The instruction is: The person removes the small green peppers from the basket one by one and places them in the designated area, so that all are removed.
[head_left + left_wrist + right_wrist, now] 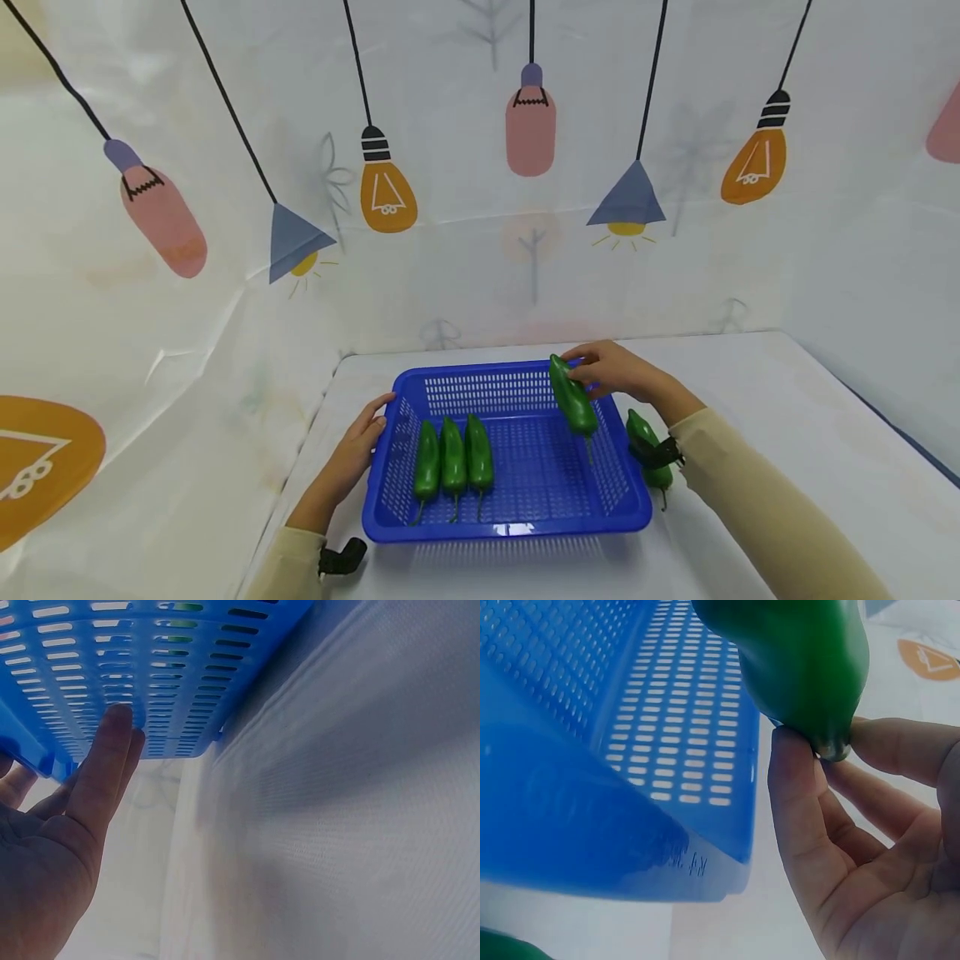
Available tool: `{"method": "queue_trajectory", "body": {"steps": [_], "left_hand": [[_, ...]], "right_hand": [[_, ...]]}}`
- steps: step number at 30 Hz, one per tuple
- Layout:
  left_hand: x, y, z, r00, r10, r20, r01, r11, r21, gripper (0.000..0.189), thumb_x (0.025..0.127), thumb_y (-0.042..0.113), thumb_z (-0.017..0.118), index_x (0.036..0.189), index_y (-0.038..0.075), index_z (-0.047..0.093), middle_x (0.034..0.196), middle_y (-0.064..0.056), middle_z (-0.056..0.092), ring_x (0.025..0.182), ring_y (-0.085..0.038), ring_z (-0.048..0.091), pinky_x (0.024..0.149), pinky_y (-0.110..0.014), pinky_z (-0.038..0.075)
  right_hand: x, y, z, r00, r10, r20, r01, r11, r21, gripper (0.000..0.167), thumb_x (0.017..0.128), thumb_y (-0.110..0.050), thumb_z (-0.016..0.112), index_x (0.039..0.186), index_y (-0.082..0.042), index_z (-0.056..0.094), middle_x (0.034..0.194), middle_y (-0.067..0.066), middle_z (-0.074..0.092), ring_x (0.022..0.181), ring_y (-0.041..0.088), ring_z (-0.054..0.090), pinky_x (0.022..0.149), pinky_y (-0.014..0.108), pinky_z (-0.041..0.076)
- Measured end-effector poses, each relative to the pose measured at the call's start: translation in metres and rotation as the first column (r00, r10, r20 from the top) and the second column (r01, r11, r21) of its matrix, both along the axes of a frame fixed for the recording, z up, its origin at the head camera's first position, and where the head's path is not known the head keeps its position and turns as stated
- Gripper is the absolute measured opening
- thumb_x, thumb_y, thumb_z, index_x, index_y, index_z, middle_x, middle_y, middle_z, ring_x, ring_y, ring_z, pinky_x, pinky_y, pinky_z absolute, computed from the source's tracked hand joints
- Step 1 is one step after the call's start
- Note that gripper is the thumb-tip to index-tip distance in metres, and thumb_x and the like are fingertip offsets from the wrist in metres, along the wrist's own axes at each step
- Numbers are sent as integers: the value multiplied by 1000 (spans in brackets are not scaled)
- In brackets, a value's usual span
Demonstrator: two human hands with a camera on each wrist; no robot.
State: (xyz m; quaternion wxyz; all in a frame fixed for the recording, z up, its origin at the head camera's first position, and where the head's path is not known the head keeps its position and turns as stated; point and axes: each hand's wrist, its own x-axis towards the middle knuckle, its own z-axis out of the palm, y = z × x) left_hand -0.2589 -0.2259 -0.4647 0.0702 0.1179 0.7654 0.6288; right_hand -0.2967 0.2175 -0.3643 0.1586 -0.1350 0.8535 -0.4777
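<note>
A blue plastic basket (536, 467) stands on the white table, with three long green peppers (453, 458) lying side by side in its left part. At its left rim, my left hand (358, 446) grips the basket; in the left wrist view some fingers (105, 765) lie along the slotted outer wall. My right hand (611, 369) pinches another green pepper (573, 400) by one end, over the basket's right side. That pepper hangs tilted, its stem downward. In the right wrist view, the fingertips (791, 754) and thumb meet at the pepper's narrow end.
Outside the basket on the right lies one more green pepper (647, 446), partly hidden by the black wrist strap (656, 452). White sheeting printed with lamps (531, 133) rises behind and to the left of the table (750, 433).
</note>
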Motion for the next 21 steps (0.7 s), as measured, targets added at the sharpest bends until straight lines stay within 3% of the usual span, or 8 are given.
{"method": "queue_trajectory", "body": {"steps": [13,21], "left_hand": [[-1,1,-4,999,-8,34,6,999,34,45,112,20,33,156,15,33,131,-28,55,101,-26,63,80,-38,54],[-4,0,0,999,-20,28,19,999,31,45,112,20,33,157,14,31,134,-29,52,103,-28,62,81,-37,54]], "right_hand": [[10,15,4,1000,-22,-8,22,1000,-18,48,101,-14,60,143,9,50,118,21,65,93,25,66,80,45,58],[10,22,8,999,-41,-28,41,999,1,49,102,-15,60,143,9,48,120,24,65,99,30,68,83,48,57]]}}
